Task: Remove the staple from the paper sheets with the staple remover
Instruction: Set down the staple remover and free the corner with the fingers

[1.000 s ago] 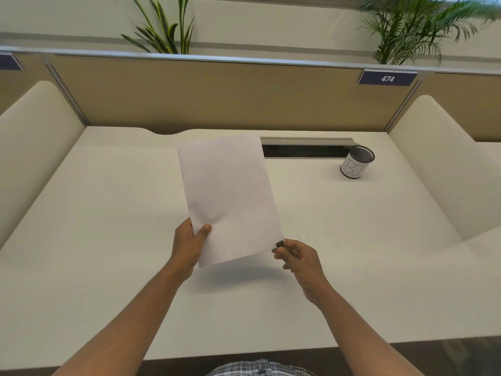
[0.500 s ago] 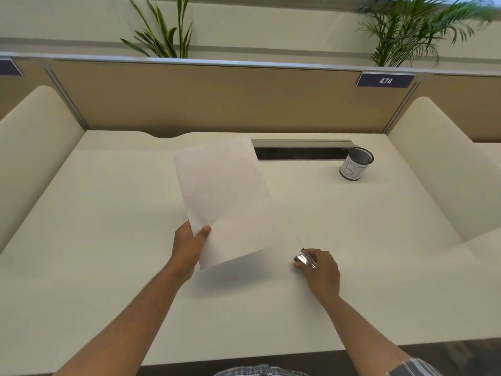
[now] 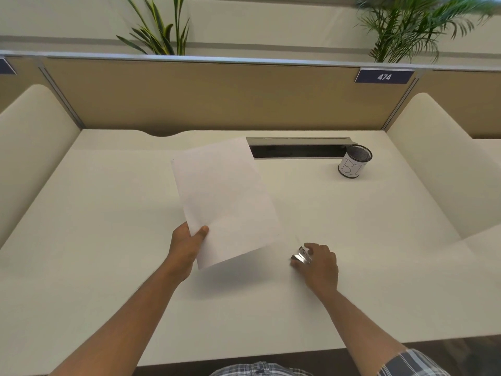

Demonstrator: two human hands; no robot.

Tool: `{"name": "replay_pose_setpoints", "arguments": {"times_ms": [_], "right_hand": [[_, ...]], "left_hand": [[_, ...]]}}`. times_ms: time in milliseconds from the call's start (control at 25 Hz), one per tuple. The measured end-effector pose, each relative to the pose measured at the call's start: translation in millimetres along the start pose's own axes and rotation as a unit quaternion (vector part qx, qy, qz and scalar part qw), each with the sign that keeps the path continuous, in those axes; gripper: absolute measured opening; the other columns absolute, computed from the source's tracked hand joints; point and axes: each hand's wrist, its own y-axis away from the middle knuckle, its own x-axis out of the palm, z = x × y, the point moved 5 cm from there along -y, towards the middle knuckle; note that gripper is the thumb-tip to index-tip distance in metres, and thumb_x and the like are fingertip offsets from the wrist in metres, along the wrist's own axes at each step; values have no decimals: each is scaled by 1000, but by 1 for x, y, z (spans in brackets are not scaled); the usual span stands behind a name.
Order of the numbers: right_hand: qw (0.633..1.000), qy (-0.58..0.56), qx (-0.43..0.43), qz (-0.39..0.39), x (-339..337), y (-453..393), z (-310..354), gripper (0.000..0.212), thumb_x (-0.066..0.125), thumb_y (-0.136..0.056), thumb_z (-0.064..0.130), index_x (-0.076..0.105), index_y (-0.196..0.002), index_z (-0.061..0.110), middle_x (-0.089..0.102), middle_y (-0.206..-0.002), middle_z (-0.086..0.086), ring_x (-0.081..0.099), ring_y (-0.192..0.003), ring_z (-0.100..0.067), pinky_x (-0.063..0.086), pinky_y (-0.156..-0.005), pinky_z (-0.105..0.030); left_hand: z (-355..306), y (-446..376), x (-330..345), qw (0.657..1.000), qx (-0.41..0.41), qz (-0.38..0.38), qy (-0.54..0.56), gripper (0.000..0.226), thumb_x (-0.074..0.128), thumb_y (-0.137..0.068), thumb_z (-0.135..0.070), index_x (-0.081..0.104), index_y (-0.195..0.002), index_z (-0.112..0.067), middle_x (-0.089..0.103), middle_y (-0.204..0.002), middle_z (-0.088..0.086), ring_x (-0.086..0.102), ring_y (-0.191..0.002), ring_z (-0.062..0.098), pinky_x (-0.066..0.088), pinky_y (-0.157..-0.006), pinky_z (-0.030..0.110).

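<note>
My left hand (image 3: 187, 246) pinches the lower left corner of the white paper sheets (image 3: 225, 199) and holds them tilted above the desk. No staple can be made out on them. To the right, my right hand (image 3: 320, 267) rests low on the desk (image 3: 108, 240), its thumb and fingers around the small metal staple remover (image 3: 301, 257), with the index finger slightly lifted. The remover touches or nearly touches the desk surface, a short way right of the sheets' lower right corner.
A mesh pen cup (image 3: 354, 161) with a white label stands at the back right, beside a cable slot (image 3: 298, 147) in the desk. Tan partition panels (image 3: 217, 96) and padded side walls enclose the desk. Plants rise behind the partition.
My right hand left the sheets' lower right corner and came down to the right onto the desk with the staple remover. The left hand still holds the sheets, barely shifted.
</note>
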Motion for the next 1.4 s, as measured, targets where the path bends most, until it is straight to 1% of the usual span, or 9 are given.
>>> {"name": "replay_pose_setpoints", "arguments": {"times_ms": [280, 440, 560, 760, 880, 960, 1040, 1160, 1400], "right_hand": [[945, -92, -307, -58, -28, 21, 71, 39, 79, -87, 10, 69, -123, 22, 71, -103, 8, 69, -94, -10, 51, -77, -15], [911, -84, -394, -91, -34, 28, 92, 25, 76, -86, -3, 79, -103, 16, 76, -94, 4, 71, -83, -14, 54, -72, -22], [914, -100, -383, -87, -38, 24, 95, 24, 80, -81, -2, 81, -95, 17, 71, -86, 7, 65, -74, -12, 46, -65, -16], [934, -201, -294, -19, -40, 16, 113, 16, 81, -84, 9, 80, -86, 26, 67, -91, 16, 67, -84, -10, 47, -65, -18], [948, -240, -207, 26, -35, 13, 121, 6, 77, -90, 18, 79, -86, 23, 77, -89, 13, 70, -85, -5, 50, -73, -27], [943, -283, -161, 75, -32, 11, 128, 6, 76, -92, 18, 79, -88, 14, 79, -86, 2, 72, -83, -13, 53, -76, -33], [919, -350, -140, 113, -32, 15, 139, 8, 76, -92, 14, 78, -87, 8, 79, -82, -5, 73, -78, -13, 55, -73, -26], [888, -414, -132, 152, -37, 22, 153, 10, 79, -90, 16, 80, -93, 6, 81, -87, -10, 73, -79, -13, 56, -73, -22], [875, -447, -91, 165, -45, 28, 157, 18, 75, -93, 15, 77, -107, 4, 81, -104, -18, 74, -104, -42, 58, -94, -52]], "left_hand": [[8, 1, 2, 997, -69, 16, 5, 18, 63, -97, -11, 67, -113, -15, 74, -110, 4, 70, -100, 27, 55, -85, 41], [10, 1, 4, 995, -93, 17, -9, 19, 62, -97, -10, 67, -115, -13, 75, -107, 2, 71, -98, 25, 56, -81, 39], [5, -1, -3, 996, -86, -13, -32, 23, 64, -95, -14, 66, -118, -9, 74, -113, 8, 70, -98, 27, 56, -80, 39], [-24, -2, -12, 996, -45, -80, -20, 47, 67, -93, -20, 52, -136, -9, 57, -137, 13, 59, -122, 29, 49, -104, 44], [-60, 15, 0, 984, 77, -66, -145, 30, 67, -92, -31, 66, -120, -21, 65, -128, -3, 57, -126, 18, 43, -107, 37], [-86, 32, 19, 949, 191, -40, -246, 19, 68, -91, -38, 72, -107, -29, 71, -113, -16, 61, -115, 6, 34, -114, 38], [-102, 49, 46, 911, 264, 24, -316, 17, 67, -90, -41, 74, -101, -30, 74, -102, -20, 65, -101, -3, 27, -118, 38], [-108, 63, 76, 884, 275, 65, -372, 22, 65, -90, -43, 75, -101, -28, 76, -99, -13, 68, -94, 5, 50, -97, 39], [-105, 56, 78, 915, 220, 65, -332, 15, 67, -91, -36, 77, -89, -25, 75, -92, -10, 67, -92, 11, 52, -82, 32]]}}
